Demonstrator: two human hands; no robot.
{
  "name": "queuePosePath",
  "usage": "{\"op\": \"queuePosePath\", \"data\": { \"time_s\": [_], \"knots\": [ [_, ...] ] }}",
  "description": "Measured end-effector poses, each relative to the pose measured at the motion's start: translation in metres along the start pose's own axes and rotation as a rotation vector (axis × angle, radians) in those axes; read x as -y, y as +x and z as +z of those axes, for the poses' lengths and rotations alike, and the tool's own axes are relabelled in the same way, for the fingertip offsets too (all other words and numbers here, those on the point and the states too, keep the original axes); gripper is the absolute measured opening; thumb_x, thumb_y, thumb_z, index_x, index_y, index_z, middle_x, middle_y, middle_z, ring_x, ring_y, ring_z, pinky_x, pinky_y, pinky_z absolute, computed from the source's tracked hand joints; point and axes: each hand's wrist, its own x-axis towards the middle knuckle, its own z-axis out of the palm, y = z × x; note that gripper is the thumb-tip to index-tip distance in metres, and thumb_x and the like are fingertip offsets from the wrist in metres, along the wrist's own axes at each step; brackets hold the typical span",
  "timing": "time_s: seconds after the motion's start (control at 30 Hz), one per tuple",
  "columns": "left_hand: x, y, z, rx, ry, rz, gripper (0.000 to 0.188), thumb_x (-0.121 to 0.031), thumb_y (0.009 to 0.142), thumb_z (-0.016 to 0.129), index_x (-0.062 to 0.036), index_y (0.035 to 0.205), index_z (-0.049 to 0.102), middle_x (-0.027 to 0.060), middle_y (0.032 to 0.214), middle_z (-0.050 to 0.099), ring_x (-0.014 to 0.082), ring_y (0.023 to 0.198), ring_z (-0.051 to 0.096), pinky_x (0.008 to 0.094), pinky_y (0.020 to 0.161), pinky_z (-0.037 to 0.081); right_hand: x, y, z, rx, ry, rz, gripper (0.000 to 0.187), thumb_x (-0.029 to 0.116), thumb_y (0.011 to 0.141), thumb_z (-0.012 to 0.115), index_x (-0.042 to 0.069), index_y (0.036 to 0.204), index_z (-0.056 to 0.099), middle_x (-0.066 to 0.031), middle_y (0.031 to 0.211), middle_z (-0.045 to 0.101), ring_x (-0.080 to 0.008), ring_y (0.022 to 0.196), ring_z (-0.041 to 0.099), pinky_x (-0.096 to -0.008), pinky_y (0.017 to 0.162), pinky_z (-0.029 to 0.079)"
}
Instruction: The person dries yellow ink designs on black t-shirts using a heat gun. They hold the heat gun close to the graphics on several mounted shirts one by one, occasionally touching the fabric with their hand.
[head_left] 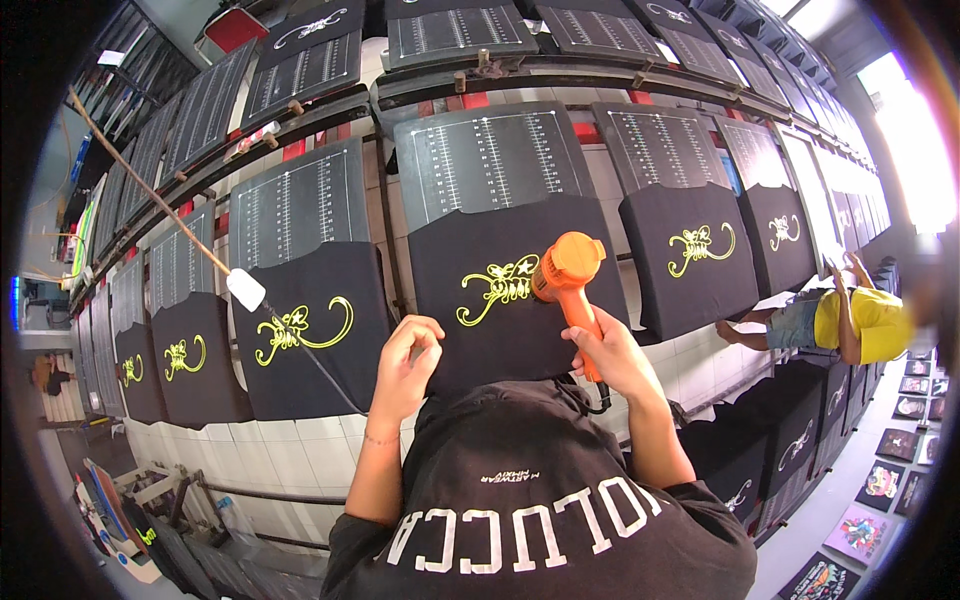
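Nearest: wearer's black T-shirt [540, 480]. Right hand [618, 357] closed around handle of orange heat gun [575, 298], at right end of yellow print [492, 291]; handle's long axis slants up-left, nozzle points left. Left hand [408, 362] loosely curled; cannot tell whether empty.

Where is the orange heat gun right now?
In the head view, it is right of centre, held in the right hand, its head overlapping the right end of the yellow print on the nearest black fabric piece.
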Motion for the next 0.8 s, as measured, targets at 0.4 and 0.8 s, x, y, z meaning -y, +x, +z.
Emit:
{"op": "queuePosePath", "data": {
  "time_s": [0.4,0.8],
  "knots": [
    [0.125,-0.002,0.049,-0.265,0.717,0.006,0.035,-0.013,0.093,0.060,0.0028,0.125,0.061,0.0184,0.140,0.057,0.0366,0.131,0.051,0.0448,0.113,0.037,-0.008,-0.003,-0.044,0.021,-0.004,0.002,0.043,0.019,0.100,0.061,0.000,0.138,0.051,-0.0020,0.088,0.059,-0.0085,0.066,0.060,-0.0264,0.060,0.055],
    [0.160,0.005,0.104,-0.249,1.202,-0.105,0.069,-0.031,0.099,0.057,0.0055,0.153,0.032,0.0258,0.160,0.030,0.0412,0.152,0.024,0.0515,0.125,0.019,-0.005,0.012,-0.097,0.021,-0.078,0.004,0.037,0.016,0.102,0.055,-0.003,0.133,0.051,-0.0078,0.106,0.066,-0.0085,0.066,0.060,-0.0259,0.061,0.056]
  ]
}}
